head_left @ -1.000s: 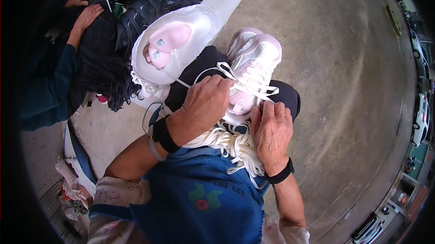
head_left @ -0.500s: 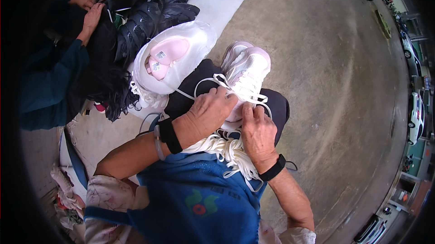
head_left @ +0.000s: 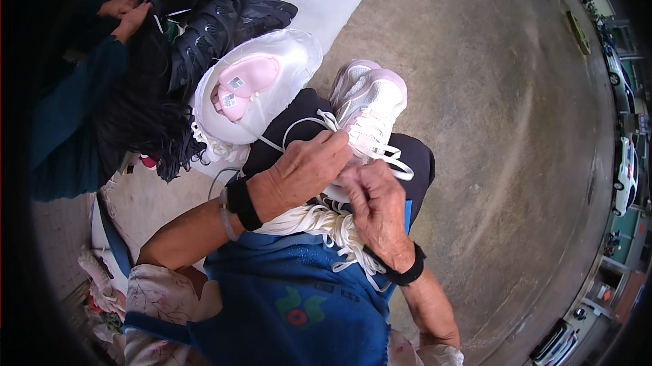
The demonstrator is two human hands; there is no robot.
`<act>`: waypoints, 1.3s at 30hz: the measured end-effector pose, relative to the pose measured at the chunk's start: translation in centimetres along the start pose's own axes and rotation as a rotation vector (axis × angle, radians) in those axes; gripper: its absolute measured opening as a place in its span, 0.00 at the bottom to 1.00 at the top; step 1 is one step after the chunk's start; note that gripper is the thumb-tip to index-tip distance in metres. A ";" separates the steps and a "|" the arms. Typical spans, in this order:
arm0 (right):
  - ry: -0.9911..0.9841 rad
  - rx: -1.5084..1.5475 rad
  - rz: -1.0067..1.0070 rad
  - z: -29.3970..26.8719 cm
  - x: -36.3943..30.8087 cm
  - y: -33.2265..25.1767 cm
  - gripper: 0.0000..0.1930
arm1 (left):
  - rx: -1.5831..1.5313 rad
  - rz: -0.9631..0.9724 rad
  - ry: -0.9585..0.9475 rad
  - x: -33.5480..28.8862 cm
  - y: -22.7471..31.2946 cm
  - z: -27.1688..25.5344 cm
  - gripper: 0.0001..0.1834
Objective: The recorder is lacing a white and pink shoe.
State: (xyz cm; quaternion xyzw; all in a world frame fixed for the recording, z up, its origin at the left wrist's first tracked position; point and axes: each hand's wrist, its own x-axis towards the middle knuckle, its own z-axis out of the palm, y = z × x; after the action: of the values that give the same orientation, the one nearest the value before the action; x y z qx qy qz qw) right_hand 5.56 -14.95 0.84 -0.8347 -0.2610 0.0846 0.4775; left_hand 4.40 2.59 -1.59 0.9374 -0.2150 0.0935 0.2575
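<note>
Right there in front of me, the person's left hand (head_left: 309, 170) and right hand (head_left: 378, 206) nearly meet at a pink-and-white sneaker (head_left: 375, 102). White laces (head_left: 331, 225) bunch above a blue apron (head_left: 272, 291); a white bag (head_left: 299, 48) holds pink pieces (head_left: 255, 72).

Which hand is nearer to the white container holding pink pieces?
Left. In view, the left hand is below and right of the white container; the right hand is farther right and lower.

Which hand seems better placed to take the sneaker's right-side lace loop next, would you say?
Probably the right hand: it is just below the lace loop; the left hand is farther away.
</note>
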 end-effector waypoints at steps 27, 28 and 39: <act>0.042 0.423 0.079 0.3 -2.2 0.1 0.09 | -0.903 -0.405 0.253 -1.8 6.3 -2.5 0.08; 0.047 0.503 0.199 0.2 -2.4 0.0 0.09 | -0.864 -0.460 0.270 -2.3 5.9 -2.3 0.04; 0.034 0.349 0.131 2.1 -2.3 -0.6 0.12 | -2.140 -1.069 -0.136 -3.8 1.5 2.5 0.17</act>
State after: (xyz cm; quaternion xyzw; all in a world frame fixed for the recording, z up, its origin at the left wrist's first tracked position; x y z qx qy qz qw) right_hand 2.60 -14.32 -0.01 -0.7556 -0.1795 0.1453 0.6130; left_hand 0.47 1.50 -4.13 0.2215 0.2197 -0.3012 0.9011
